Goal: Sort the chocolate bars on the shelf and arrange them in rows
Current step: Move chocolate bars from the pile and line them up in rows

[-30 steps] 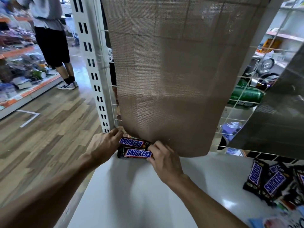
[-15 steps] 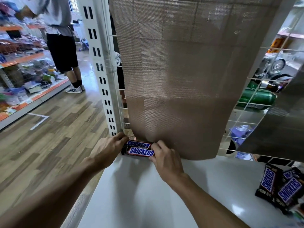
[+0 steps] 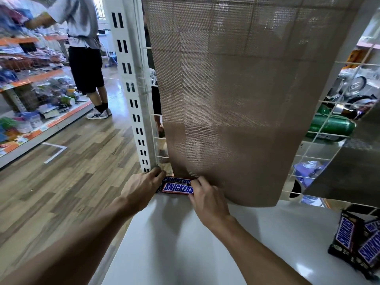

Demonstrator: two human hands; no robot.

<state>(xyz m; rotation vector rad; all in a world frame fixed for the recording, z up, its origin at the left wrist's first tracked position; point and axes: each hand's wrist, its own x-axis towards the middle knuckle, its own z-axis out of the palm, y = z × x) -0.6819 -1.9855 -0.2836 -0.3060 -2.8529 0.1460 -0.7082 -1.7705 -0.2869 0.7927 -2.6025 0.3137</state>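
1. Step: I judge this to be the start of the first row. Two bars are being squared up in the back-left corner of the shelf (image 3: 185, 247), while most of the stock is unsorted.
2. Far left, a person (image 3: 84, 48) stands at another rack, well apart from the work.
3. The post (image 3: 131, 89) marks the corner, and the row begins just beside its foot.
4. The left hand (image 3: 141, 188) reaches the left ends of the bars, its fingers bent and touching them. The thumb is hidden, so I cannot tell whether it pinches or only presses.
5. The rear bar (image 3: 177, 179) lies against the back, and the front bar (image 3: 178, 188) lies touching it, parallel, label up.
6. The right hand (image 3: 207, 200) has its fingers curled close on the right end of the front bar, a narrow grip under the hem of the mesh (image 3: 226, 99).
7. Far right, the pile (image 3: 357, 243) lies jumbled at the shelf's edge, well apart from the corner.
8. Next, I judge: let go, reach right to the pile, and bring bars across to lie parallel beside these two.
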